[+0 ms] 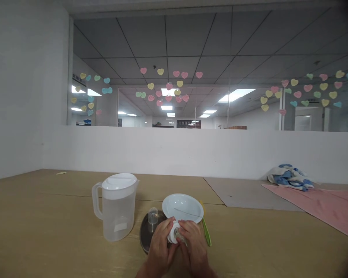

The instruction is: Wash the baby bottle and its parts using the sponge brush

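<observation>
Both my hands meet low in the middle of the head view, over the near side of the table. Between my left hand and my right hand is a white ring with a clear part, which looks like a baby bottle collar with its nipple. The fingers of both hands are closed round it, and they hide part of it. Left of my left hand, a clear domed cap stands on a dark round plate. Just beyond my fingers sits a white bowl with a thin, light stick-like thing in it.
A lidded clear pitcher stands at the left. Right of the bowl lies a slim green and yellow utensil. Further right are a pink cloth and a crumpled blue and white cloth, near the wall below a window.
</observation>
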The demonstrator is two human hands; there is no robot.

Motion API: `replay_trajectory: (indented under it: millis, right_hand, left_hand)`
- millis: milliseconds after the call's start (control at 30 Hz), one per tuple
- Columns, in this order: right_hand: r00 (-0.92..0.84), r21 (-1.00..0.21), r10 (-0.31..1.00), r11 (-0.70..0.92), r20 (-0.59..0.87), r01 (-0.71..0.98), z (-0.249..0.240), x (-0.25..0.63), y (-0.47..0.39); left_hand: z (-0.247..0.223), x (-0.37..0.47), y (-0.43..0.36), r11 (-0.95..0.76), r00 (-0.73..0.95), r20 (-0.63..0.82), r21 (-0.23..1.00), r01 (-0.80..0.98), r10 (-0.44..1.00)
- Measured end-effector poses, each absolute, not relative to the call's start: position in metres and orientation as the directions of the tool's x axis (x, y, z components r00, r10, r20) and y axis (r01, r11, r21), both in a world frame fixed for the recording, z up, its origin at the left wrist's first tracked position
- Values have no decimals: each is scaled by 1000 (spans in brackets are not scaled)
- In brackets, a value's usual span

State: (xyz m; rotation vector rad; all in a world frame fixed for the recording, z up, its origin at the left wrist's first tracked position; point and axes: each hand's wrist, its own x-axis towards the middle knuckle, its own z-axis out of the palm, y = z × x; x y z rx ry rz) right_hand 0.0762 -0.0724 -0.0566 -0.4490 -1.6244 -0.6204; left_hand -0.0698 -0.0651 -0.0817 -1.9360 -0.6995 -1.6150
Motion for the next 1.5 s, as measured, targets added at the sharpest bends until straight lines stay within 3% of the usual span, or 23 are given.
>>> replay_trajectory:
  millis: [167, 367, 467, 600, 767, 1067, 1267, 1500]
  right_hand:
    - [-114, -8, 86, 830, 990, 558, -61, 78, -73]
    - [-158, 37, 65, 823, 985, 567, -65, 82, -72]
    - [3, -47, 57, 785, 998, 618, -67, 84, -69]
    - [212, -205, 84, 733, 974, 649, -66, 90, -63]
    - [99, -154, 120, 691, 988, 707, -67, 93, -56]
    - [45, -275, 335, 681, 941, 679, -72, 91, -54]
    - [-60, -250, 347, 772, 936, 584, -72, 91, -58]
    - [-4, -290, 372, 730, 928, 618, -72, 91, -54]
  left_hand:
    - [-82, -68, -65, -736, 182, 980, -68, 673, 75]
    - [-83, -72, -65, -679, 191, 972, -49, 732, 135]
    - [-82, -72, -66, -629, 197, 941, 22, 777, 276]
    - [-81, -70, -67, -688, 290, 880, 55, 723, 376]
    - [-82, -65, -66, -731, 328, 847, 101, 675, 419]
    - [-83, -62, -68, -729, 249, 827, 252, 637, 504]
    - [-81, -61, -69, -698, 228, 769, 358, 620, 597]
    - [-85, -61, -67, -697, 214, 785, 345, 628, 582]
